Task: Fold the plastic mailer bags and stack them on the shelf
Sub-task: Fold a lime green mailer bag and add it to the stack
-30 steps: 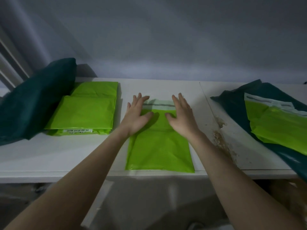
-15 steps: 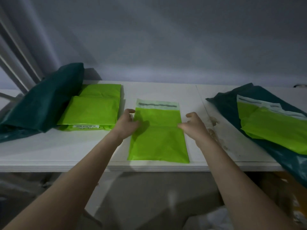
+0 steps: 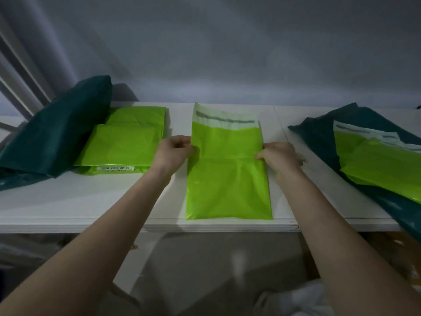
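The lime-green mailer bag (image 3: 227, 176) is thin, glossy plastic, creased across its middle, with a paler matt flap on top. The dark green bags (image 3: 52, 131) look smooth and slightly shiny. The white shelf (image 3: 91, 201) is matt, stained near its right side.

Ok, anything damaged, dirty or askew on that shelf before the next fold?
One thing: the white shelf has a brownish, chipped-looking patch just right of the right hand, beside the centre mailer. Whether it is a stain or worn paint is unclear. The folded stack at left lies fairly square.
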Tool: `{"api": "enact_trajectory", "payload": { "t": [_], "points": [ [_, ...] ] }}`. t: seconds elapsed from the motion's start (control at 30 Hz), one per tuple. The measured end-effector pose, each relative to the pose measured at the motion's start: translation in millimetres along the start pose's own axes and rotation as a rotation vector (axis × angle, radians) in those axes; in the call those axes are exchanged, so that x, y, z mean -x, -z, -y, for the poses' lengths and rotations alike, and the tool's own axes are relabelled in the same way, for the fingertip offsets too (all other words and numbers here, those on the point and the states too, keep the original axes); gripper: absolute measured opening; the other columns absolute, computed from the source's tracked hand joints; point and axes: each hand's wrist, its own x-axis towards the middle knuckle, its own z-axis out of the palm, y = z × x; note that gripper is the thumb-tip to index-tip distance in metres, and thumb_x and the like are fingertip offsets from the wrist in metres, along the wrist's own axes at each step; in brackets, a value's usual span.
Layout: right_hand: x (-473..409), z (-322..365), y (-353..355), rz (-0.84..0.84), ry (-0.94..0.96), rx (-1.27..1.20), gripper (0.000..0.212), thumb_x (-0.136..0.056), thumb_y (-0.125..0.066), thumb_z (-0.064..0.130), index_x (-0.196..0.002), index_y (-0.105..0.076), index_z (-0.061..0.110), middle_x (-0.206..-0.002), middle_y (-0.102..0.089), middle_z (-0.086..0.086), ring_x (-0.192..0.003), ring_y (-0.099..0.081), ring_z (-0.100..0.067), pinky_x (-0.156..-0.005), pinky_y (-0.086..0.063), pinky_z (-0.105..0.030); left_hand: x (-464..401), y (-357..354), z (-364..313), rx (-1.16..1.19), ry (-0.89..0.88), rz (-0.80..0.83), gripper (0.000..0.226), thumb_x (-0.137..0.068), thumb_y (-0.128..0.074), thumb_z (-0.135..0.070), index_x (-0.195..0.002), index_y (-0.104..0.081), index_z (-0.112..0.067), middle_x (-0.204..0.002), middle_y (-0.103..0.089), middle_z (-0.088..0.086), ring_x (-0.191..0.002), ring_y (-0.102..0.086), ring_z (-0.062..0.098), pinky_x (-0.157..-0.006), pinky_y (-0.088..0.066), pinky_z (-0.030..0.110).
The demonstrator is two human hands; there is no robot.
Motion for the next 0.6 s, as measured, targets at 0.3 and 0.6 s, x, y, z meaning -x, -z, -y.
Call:
{"api": "enact_trajectory", "payload": {
  "t": [0.3, 0.6],
  "points": [
    [-11.4, 0.0, 5.0, 0.03, 0.021, -0.089, 0.018, -0.083, -0.056, 0.004, -0.071, -0.058, 0.018, -0.07, -0.06, -0.005, -0.044, -0.052, -0.01, -0.04, -0.035, -0.015, 2.5, 3.7, -11.1, 0.051, 0.055, -0.042, 0.007, -0.088, -0.061, -0.01, -0.088, -0.064, -0.016, -0.065, -0.055, 0.0, -0.037, -0.051, 0.0, -0.047, -0.045, 0.016],
    [-14.4, 0.1, 2.5, 0.211, -0.15, -0.257, 0.024, -0.095, -0.032, 0.022, -0.098, -0.054, 0.014, -0.093, -0.067, -0.001, -0.052, -0.067, -0.016, -0.06, -0.045, -0.026, 0.4, -4.7, -6.8, 0.276, 0.246, 0.122, 0.017, -0.095, -0.048, -0.016, -0.085, -0.062, -0.016, -0.087, -0.065, -0.001, -0.078, -0.062, 0.009, -0.079, -0.05, 0.021]
  ]
}}
